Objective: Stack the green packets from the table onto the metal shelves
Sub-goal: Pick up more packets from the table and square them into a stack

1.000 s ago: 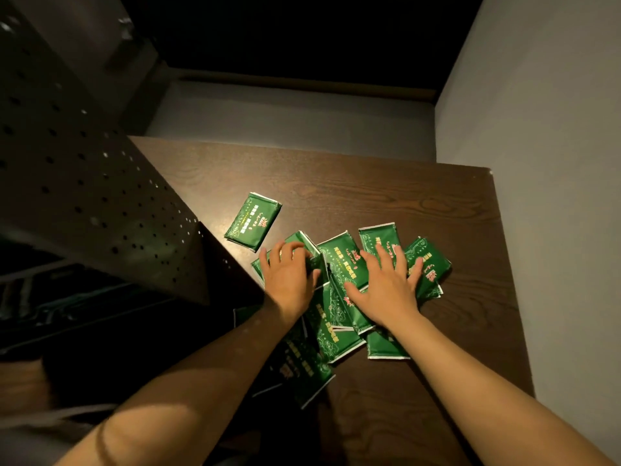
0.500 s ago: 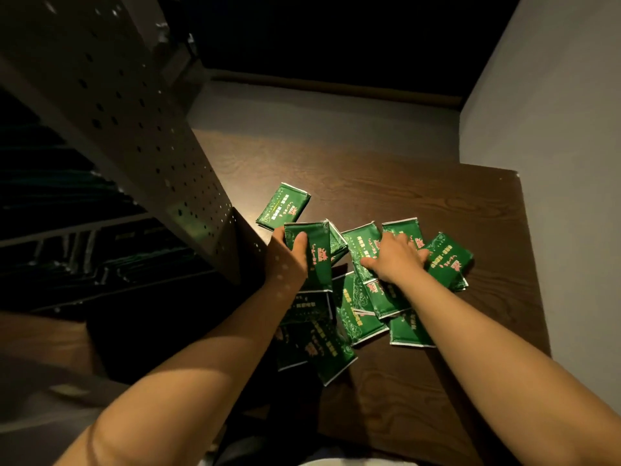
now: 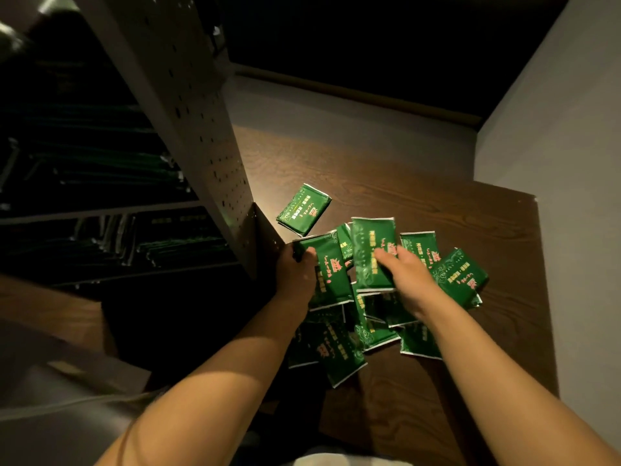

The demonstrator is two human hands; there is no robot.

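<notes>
2 bare forearms, no sleeves in view, left hand (image 3: 295, 274), right hand (image 3: 408, 277), no rings or watch seen

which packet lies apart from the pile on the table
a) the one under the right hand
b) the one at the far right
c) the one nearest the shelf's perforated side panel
c: the lone green packet lies by itself beside the perforated side panel, with bare wooden table between it and the overlapping pile.
</notes>
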